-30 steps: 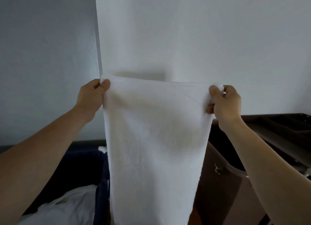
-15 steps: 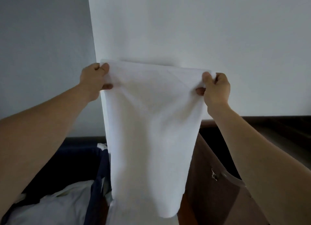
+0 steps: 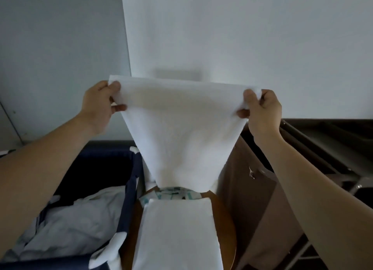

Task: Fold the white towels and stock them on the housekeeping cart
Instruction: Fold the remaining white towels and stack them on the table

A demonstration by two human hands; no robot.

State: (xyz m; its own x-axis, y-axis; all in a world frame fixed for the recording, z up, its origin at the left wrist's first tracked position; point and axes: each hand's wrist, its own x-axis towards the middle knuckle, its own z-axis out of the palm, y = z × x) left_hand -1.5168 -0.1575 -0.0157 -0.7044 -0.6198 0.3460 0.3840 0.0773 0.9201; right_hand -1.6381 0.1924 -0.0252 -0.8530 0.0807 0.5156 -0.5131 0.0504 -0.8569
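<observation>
Navy hamper (image 3: 132, 175): stands just left of the round wooden stool (image 3: 226, 229), its wall nearly touching the stool's edge.
Loose white linen (image 3: 76, 225): lies crumpled inside the hamper, left of the stool.
Left hand (image 3: 96, 106): raised high above the stool and to its left, clenched on the top left corner of the held towel (image 3: 181, 132).
Left fingers (image 3: 115, 86): the thumb presses the near face of the cloth at the very corner, and one fingertip shows lower down on the same edge.
Held towel: stretched taut between the two hands, top edge almost level. It narrows as it hangs, and its lower end stops just above the stool's far side, clear of it.
Folded towel (image 3: 177, 233): a flat white rectangle lying on the stool and covering most of the seat.
Patterned cloth (image 3: 175, 195): teal and white, on the stool under the folded towel's far end.
Right hand (image 3: 262, 110): high above the stool and to its right, gripping the towel's top right corner.
Right fingers (image 3: 249, 97): the thumb lies on the near face, with cloth bunched between it and the curled fingers.
Brown panel (image 3: 252, 205): just right of the stool.
Housekeeping cart (image 3: 327, 146): dark frame further right of the stool.
</observation>
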